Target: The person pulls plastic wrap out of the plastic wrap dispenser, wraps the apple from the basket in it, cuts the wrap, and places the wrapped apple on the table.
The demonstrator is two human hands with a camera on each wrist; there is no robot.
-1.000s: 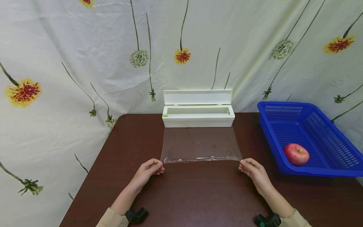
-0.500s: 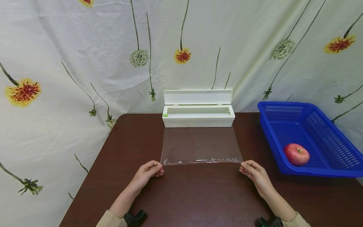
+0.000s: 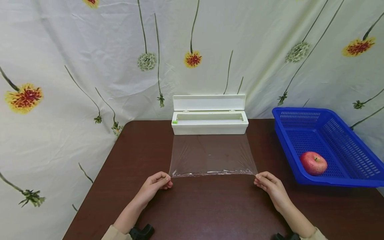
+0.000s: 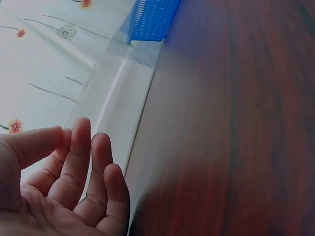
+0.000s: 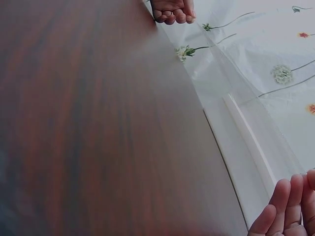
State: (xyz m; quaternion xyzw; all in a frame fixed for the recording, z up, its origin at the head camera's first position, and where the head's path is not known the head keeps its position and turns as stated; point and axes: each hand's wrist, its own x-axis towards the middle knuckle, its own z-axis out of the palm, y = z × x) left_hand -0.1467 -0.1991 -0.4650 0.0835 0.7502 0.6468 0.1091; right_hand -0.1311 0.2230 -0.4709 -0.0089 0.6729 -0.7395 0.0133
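A clear sheet of plastic film (image 3: pixel 210 155) stretches over the table from the front of a white box (image 3: pixel 210 128), whose lid stands raised. My left hand (image 3: pixel 153 186) pinches the film's near left corner between thumb and forefinger. At the near right corner, my right hand (image 3: pixel 273 188) pinches it the same way. The left wrist view shows the left hand (image 4: pixel 74 182) with thumb and forefinger tips together, the other fingers loosely bent. In the right wrist view the right hand (image 5: pixel 290 211) is partly cut off, and the left hand (image 5: pixel 173 11) shows at the film's far end.
A blue basket (image 3: pixel 345 181) holding a red apple (image 3: pixel 313 163) stands on the right of the brown table (image 3: pixel 210 213). Behind the table hangs a white cloth (image 3: pixel 114 50) with printed flowers. A small green piece (image 3: pixel 175 122) sits on the box's left edge.
Both hands have moved slightly toward the near side of the table, and the film's near edge has come with them, so more film shows. The box and basket have stayed in place.
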